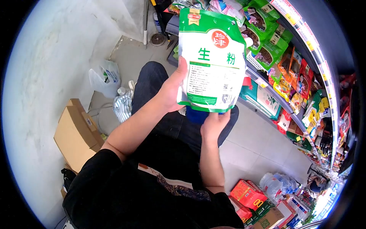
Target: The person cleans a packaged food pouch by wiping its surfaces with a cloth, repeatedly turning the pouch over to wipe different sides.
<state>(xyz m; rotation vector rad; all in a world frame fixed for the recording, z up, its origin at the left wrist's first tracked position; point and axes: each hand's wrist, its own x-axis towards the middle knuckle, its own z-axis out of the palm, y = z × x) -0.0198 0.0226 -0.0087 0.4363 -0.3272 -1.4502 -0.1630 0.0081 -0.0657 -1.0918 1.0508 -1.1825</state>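
A green and white bag of starch (213, 72) is held up in front of me, its printed face toward the camera. My left hand (173, 87) grips its left edge, thumb along the front and fingers mostly hidden behind. At the bottom edge, my right hand (216, 124) is closed on the bag near the right corner, some fingers out of sight. Something blue (196, 115) shows just below the bag, between the hands; what it is I cannot make out.
Shelves with price tags (261, 81) curve along the right, stocked with green bags (263, 53) and other packets. An open cardboard box (78, 133) and a white plastic bag (108, 78) stand left by the wall. Red boxes (246, 194) sit on the floor, lower right.
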